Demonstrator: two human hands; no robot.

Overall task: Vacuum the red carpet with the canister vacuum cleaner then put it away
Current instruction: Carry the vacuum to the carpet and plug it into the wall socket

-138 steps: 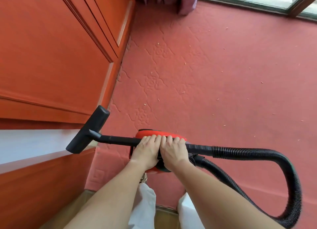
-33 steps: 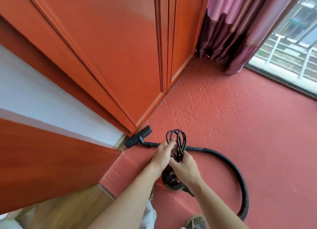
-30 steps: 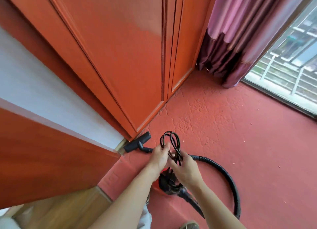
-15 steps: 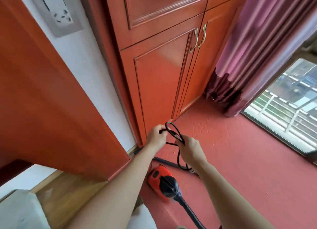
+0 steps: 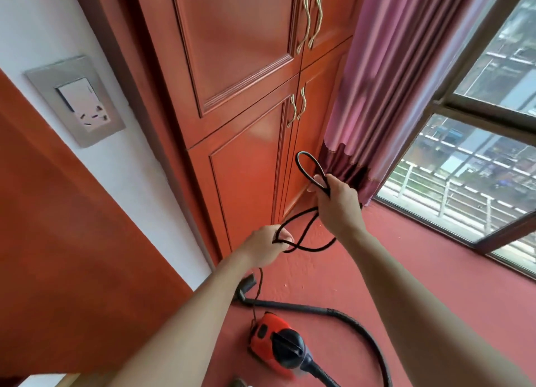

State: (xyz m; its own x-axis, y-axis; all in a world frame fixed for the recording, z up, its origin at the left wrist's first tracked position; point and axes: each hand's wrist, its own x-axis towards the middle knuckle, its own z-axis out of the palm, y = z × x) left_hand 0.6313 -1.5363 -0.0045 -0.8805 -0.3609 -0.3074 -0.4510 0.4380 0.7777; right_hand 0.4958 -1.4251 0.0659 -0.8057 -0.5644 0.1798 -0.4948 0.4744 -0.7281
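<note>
The red and black canister vacuum (image 5: 272,341) lies on the red carpet (image 5: 435,270) below my arms. Its black hose (image 5: 362,328) curves off to the right, and its floor nozzle (image 5: 246,283) rests near the cupboard's foot. A black power cord (image 5: 304,241) runs up from the canister and hangs in loops between my hands. My left hand (image 5: 265,249) is closed on the lower part of the cord. My right hand (image 5: 338,202) is raised higher and pinches a loop of the cord that stands up above its fingers.
A tall orange-red cupboard (image 5: 246,111) with brass handles stands straight ahead. A wall socket (image 5: 77,101) sits on the white wall at the left. Purple curtains (image 5: 391,82) hang right of the cupboard beside a large window (image 5: 478,154). A red panel (image 5: 72,256) fills the lower left.
The view has tilted up from the floor to the cupboard and socket. My hands have moved apart and the cord loops have spread out between them, with my right hand lifted higher.
</note>
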